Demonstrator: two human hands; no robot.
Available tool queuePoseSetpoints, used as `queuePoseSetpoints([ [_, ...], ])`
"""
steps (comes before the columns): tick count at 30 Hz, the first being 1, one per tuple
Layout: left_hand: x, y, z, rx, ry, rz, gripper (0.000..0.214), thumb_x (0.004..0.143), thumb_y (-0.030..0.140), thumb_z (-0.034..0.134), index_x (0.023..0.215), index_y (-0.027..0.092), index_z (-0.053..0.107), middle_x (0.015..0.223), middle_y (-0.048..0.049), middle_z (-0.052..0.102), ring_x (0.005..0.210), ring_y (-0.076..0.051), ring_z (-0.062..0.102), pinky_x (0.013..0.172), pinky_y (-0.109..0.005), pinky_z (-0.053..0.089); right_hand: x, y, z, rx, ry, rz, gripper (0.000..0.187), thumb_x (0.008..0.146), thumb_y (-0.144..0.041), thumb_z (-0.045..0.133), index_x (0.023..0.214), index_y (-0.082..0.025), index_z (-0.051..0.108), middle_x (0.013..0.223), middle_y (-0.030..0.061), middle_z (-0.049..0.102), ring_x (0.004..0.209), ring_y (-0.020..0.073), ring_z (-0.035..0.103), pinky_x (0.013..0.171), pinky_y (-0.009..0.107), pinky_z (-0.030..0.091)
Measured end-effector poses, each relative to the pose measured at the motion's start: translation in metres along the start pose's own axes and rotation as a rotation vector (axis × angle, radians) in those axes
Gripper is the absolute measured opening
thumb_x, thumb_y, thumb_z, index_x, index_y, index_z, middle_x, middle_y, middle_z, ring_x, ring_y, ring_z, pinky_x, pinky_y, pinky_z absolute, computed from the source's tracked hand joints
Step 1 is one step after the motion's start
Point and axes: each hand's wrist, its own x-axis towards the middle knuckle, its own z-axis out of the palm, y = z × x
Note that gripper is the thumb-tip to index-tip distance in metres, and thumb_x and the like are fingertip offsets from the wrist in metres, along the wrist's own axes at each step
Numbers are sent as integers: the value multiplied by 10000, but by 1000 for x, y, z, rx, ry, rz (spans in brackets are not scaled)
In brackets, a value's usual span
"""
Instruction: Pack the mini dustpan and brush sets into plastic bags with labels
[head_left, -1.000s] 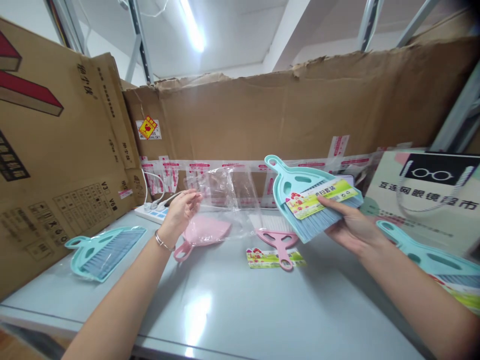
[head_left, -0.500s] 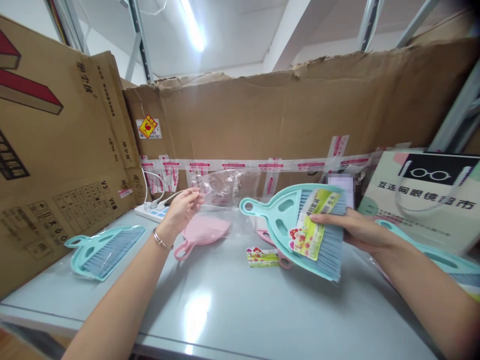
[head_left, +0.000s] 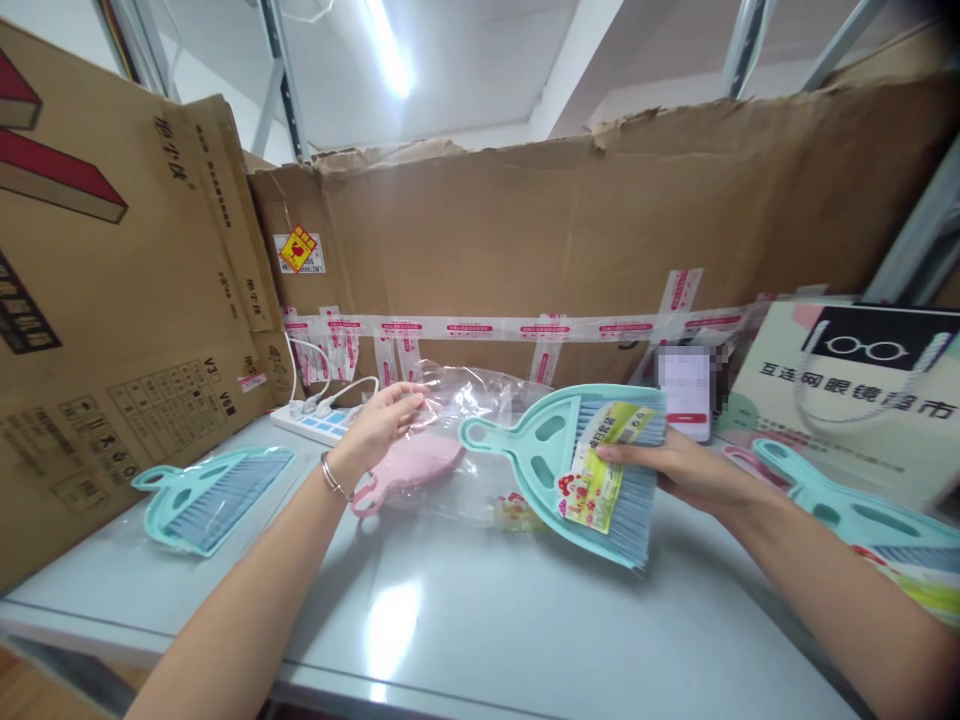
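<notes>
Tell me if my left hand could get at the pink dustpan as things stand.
Probably, but not freely: your left hand is close to the pink dustpan, yet its grip is on a clear plastic bag that hangs partly across the dustpan in this view.

The turquoise dustpan (head_left: 525,440) is held above the table (head_left: 450,620), tilted to show its inner side, its looped handle pointing toward the table's left edge and its wide mouth toward the right edge. A brush with grey-blue bristles (head_left: 634,505) is nested in it, and a yellow-green label card (head_left: 598,490) with red mushroom figures lies across the bristles. The clear plastic bag (head_left: 469,395), thin and wrinkled, hangs nearer the table's far edge, to the dustpan's left; whether the two touch cannot be told.
</notes>
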Motion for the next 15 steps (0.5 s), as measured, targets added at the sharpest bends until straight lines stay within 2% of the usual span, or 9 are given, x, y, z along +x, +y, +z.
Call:
queuePoseSetpoints([
  [4,-7,-8,15,20,-18,-13,225,723,273,665,907,164,595,758,-16,636,674,-107,615,662,-233,485,2,7,21,80,-103,26,382,604,-314,743,944,-174,637,1033,90,677,919,261,637,814,385,504],
  [7,-14,-7,25,5,-159,-83,341,759,361,623,1042,179,567,938,-81,659,783,-176,634,666,-279,484,3,16,41,149,-116,72,396,607,-302,738,964,-166,633,987,92,690,891,250,647,796,371,512],
  [9,-15,-3,23,-81,-258,-126,438,788,443,564,1140,186,522,1060,-113,634,864,-217,630,707,-318,487,3,21,51,202,-87,123,394,617,-292,730,975,-166,629,963,88,695,874,240,652,773,352,521],
  [10,-13,0,19,-145,-264,-127,473,801,477,527,1171,184,500,1101,-122,619,906,-227,621,739,-330,486,3,23,54,231,-58,148,390,619,-291,729,975,-168,627,947,85,698,854,234,657,750,341,528],
  [12,-6,3,10,-295,-154,-83,506,821,521,461,1189,174,472,1157,-129,591,989,-231,593,790,-335,484,4,25,58,294,22,172,378,625,-301,724,964,-175,617,891,74,705,757,218,666,653,324,542],
  [15,4,-4,3,-483,133,-24,471,830,522,432,1132,164,479,1188,-121,568,1067,-208,553,813,-306,490,6,23,61,420,125,151,329,655,-324,694,929,-170,597,785,59,702,558,187,630,457,295,509],
])
